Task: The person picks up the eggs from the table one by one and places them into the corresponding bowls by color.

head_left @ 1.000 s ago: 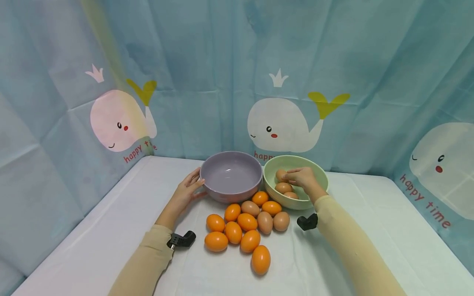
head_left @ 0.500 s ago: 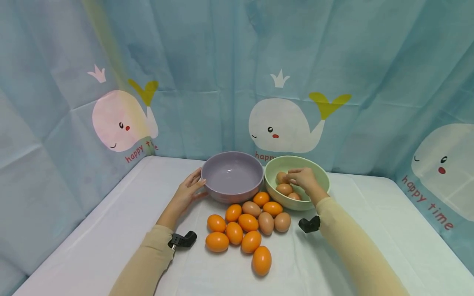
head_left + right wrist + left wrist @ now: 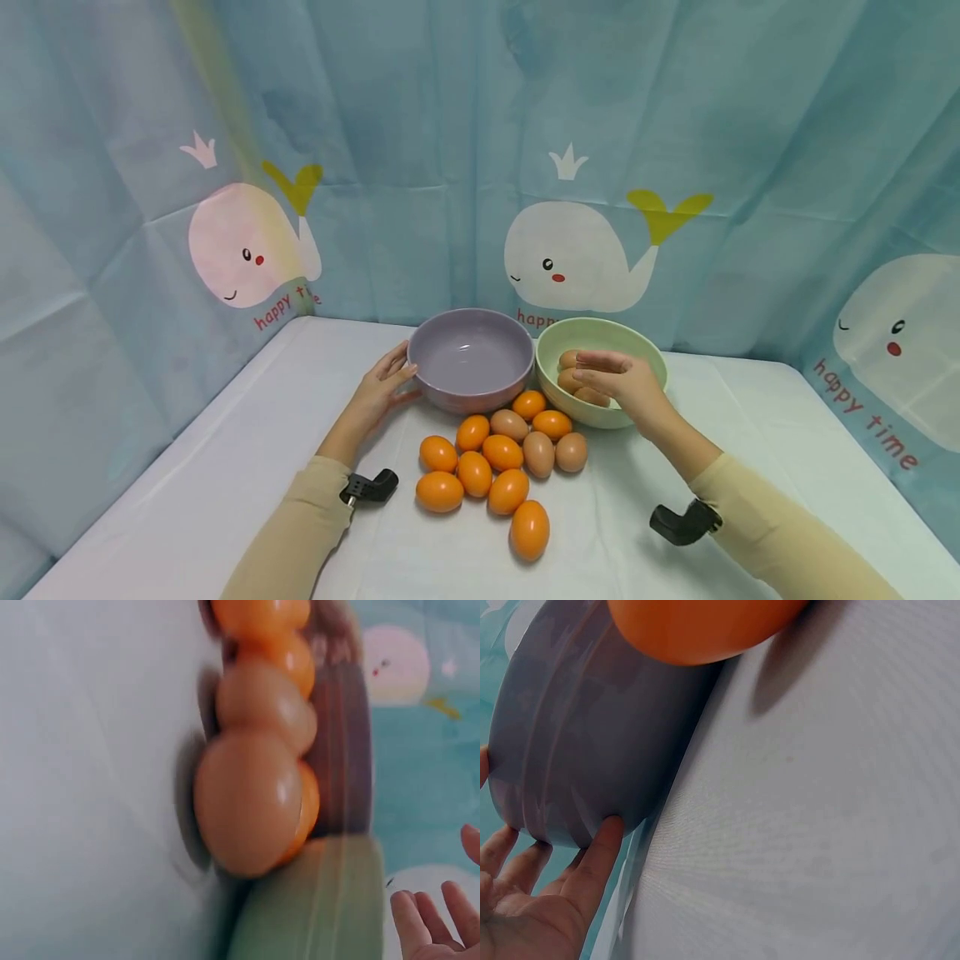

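A purple bowl stands on the white table. My left hand rests against its left side; in the left wrist view the fairly straight fingers touch the outer wall. Beside it is a light green bowl holding several brown eggs. Above these eggs and partly covering them, my right hand has its fingers extended, thumb apart, with nothing held. The right wrist view shows the same spread hand over the green bowl's wall.
In front of the bowls, several orange eggs lie grouped with a few brown eggs. The nearest orange egg lies a little apart. A blue curtain with whale prints hangs behind the table.
My right hand has let go of a brown egg inside the green bowl and drawn back toward me, its fingers now spread. The left hand stays against the purple bowl.
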Available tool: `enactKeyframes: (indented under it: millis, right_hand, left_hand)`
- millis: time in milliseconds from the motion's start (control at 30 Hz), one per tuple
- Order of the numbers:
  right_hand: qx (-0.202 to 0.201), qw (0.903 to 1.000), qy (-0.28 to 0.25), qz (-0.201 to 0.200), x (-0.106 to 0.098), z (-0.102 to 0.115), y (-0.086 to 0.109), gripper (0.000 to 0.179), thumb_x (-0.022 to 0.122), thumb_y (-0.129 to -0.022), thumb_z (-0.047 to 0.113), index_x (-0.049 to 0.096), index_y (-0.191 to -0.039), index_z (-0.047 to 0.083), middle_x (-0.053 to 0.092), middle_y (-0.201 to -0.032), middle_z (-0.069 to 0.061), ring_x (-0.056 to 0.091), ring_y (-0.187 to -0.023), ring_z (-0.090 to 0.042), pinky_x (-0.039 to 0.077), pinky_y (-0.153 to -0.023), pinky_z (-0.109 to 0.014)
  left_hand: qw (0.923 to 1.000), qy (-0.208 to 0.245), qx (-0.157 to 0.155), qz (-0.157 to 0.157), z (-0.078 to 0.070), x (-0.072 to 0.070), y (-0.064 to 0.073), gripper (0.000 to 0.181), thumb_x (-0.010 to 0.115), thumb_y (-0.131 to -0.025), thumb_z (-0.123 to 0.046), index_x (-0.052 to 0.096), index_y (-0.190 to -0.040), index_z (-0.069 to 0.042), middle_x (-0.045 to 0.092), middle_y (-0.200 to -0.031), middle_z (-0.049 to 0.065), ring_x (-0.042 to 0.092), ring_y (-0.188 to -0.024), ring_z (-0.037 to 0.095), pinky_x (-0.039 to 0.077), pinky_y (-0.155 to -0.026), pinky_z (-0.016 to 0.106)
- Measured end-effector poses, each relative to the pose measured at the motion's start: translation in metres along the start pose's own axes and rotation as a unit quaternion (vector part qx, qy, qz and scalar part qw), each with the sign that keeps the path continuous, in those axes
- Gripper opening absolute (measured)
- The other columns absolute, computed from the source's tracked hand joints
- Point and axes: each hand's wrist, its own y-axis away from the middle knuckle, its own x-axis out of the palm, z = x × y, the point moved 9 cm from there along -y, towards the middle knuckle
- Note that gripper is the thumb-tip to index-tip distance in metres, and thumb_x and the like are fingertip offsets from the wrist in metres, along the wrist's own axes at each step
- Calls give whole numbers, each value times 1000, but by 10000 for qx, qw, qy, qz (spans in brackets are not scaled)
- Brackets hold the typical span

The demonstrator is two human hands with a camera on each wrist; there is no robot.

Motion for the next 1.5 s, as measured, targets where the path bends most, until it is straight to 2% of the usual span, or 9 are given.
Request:
enactKeyframes:
  millis: [133,267,367,467,600,767,1033,1300,1500]
  right_hand:
    - [41,9988,-381,298,11,2,25,55,73,-91,20,56,-135,-6,73,-117,6,67,-102,2,55,-93,-17]
    - [130,9980,-253,570,25,1,46,53,76,-87,22,60,-132,-3,69,-128,-8,66,-107,-2,53,-92,-15]
    - [173,9959,-294,836,37,-3,59,53,76,-87,21,60,-131,-4,66,-130,-17,67,-112,-12,53,-93,-17]
    - [226,9930,-411,1081,48,-8,70,54,76,-87,19,58,-132,-6,65,-130,-20,66,-117,-21,54,-94,-18]
    - [399,9913,-417,1183,58,-16,82,53,78,-86,20,60,-130,-4,68,-127,-17,65,-117,-25,57,-92,-20]
    - [473,9896,-383,1301,68,-24,92,51,79,-84,19,63,-128,-1,70,-124,-15,64,-116,-23,56,-90,-19]
    - [784,9837,-383,1572,83,-36,104,52,82,-82,18,63,-125,-4,72,-117,-16,68,-109,-20,59,-85,-24]
    - [1099,9821,-62,1529,91,-46,111,59,88,-75,25,66,-122,-1,73,-114,-7,69,-104,-16,61,-83,-28]
    - [1141,9833,-41,1414,96,-49,114,55,88,-74,18,66,-121,-4,73,-111,-7,68,-96,-13,62,-79,-27]
  left_hand:
    - [10000,-46,-5,-31,0,0,0,67,54,-103,-22,18,-160,-15,13,-168,8,25,-152,31,44,-110,55]
    - [10000,3,-7,-60,-1,-2,1,68,55,-103,-23,19,-160,-15,13,-168,8,24,-153,30,44,-110,55]
    - [10000,39,-23,-59,-1,-1,1,68,55,-103,-23,20,-160,-15,13,-168,7,23,-153,29,44,-110,55]
    - [10000,5,-22,-50,-1,0,0,68,55,-103,-23,19,-160,-15,12,-168,8,23,-153,30,45,-110,54]
    - [10000,-32,0,-23,0,0,-1,68,54,-103,-23,18,-160,-14,12,-168,9,23,-153,31,44,-110,54]
    - [10000,12,60,-27,0,0,-1,69,56,-102,-25,20,-160,-15,13,-168,8,22,-153,30,44,-110,55]
    - [9999,-44,161,-31,0,-1,-2,76,63,-98,-33,22,-160,-14,12,-168,13,22,-153,35,49,-106,51]
    - [10000,57,-8,-69,1,-1,-1,68,55,-103,-23,20,-160,-15,14,-168,6,24,-153,28,43,-111,56]
    - [10000,26,-19,-62,-1,0,0,68,55,-103,-24,19,-160,-15,14,-168,6,23,-153,28,43,-111,55]
